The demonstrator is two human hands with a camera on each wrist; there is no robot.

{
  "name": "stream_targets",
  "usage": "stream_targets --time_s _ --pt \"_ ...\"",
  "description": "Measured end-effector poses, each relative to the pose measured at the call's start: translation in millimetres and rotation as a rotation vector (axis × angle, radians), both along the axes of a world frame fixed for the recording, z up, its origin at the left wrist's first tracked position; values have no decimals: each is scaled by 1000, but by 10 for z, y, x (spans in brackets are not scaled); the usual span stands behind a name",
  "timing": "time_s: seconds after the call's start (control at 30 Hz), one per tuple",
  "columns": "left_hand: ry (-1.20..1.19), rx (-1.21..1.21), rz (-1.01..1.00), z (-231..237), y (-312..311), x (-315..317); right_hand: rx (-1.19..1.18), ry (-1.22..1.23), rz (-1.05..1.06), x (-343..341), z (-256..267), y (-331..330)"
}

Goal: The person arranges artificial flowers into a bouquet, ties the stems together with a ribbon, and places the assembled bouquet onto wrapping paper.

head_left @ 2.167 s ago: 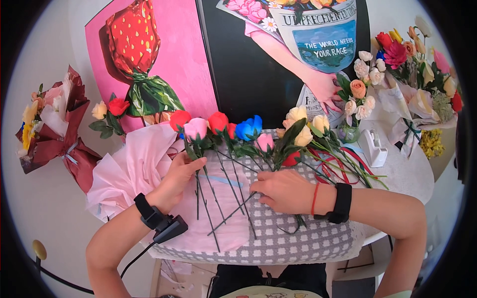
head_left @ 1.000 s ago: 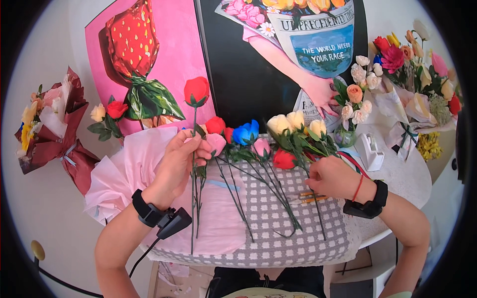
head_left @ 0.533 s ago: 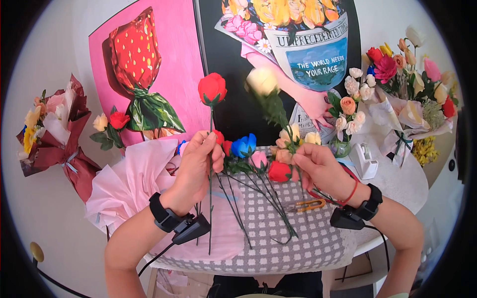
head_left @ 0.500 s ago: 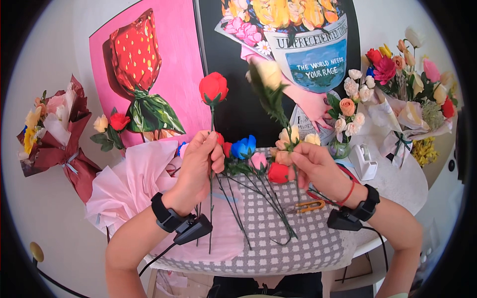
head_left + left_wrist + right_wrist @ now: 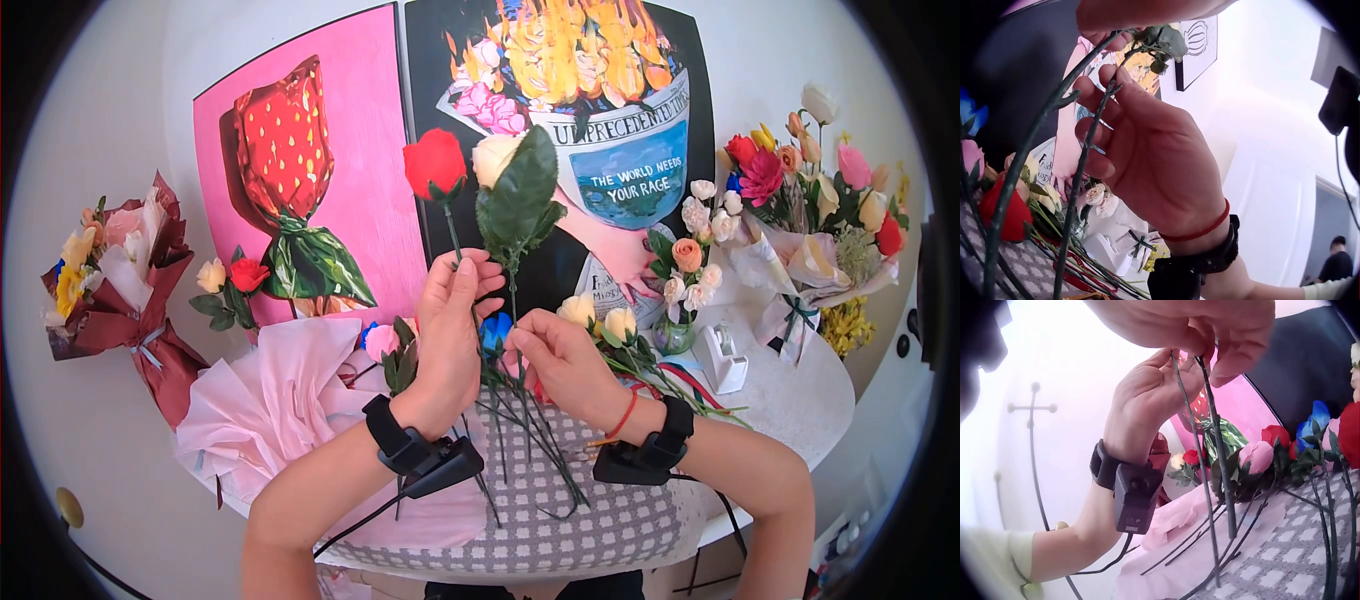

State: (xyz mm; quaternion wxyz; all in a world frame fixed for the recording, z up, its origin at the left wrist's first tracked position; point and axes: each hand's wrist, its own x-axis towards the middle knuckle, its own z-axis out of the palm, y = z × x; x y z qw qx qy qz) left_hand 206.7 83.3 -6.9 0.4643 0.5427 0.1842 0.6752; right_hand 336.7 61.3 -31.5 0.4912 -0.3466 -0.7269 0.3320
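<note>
My left hand [image 5: 455, 320] holds a red rose [image 5: 434, 165] upright by its green stem, between thumb and fingers. Close beside it, my right hand [image 5: 570, 365] pinches the stem of a cream rose [image 5: 493, 158], whose large green leaf [image 5: 518, 190] partly covers the bloom. Both blooms stand side by side above the table, the red one on the left. In the left wrist view the two stems [image 5: 1075, 200] hang down apart from each other below the hands. The right wrist view shows the stem ends [image 5: 1230, 528] over the checkered cloth.
Several artificial roses, among them a pink one [image 5: 381, 342] and cream ones [image 5: 620, 322], lie on the checkered cloth [image 5: 610, 520]. Pink wrapping paper [image 5: 280, 400] is at left. A white tape dispenser [image 5: 722, 358], a small glass vase [image 5: 674, 335] and wrapped bouquets [image 5: 160, 290] stand around.
The left hand has picked up the red rose and raised it. The right hand has taken up the cream rose and brought it leftward beside the red one.
</note>
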Motion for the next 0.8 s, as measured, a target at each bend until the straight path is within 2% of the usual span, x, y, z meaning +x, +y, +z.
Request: stream_targets --time_s 0.07,0.33,0.43,0.5,0.63,0.8 --pt "-94 -29 -57 -4 -11 55 -2 -22 -8 12 11 31" --pt "-170 -23 -55 -11 -35 114 -45 -115 7 -12 98 -16" --pt "-144 -7 -70 -7 -5 77 -5 -236 -31 -16 93 -40" --pt "-119 18 -97 1 6 44 110 -310 -104 -31 58 -31" --pt "-82 12 -106 30 -15 12 49 -289 -88 -29 124 -98" --pt "-142 3 -39 86 -80 33 124 -248 -98 18 164 -150"
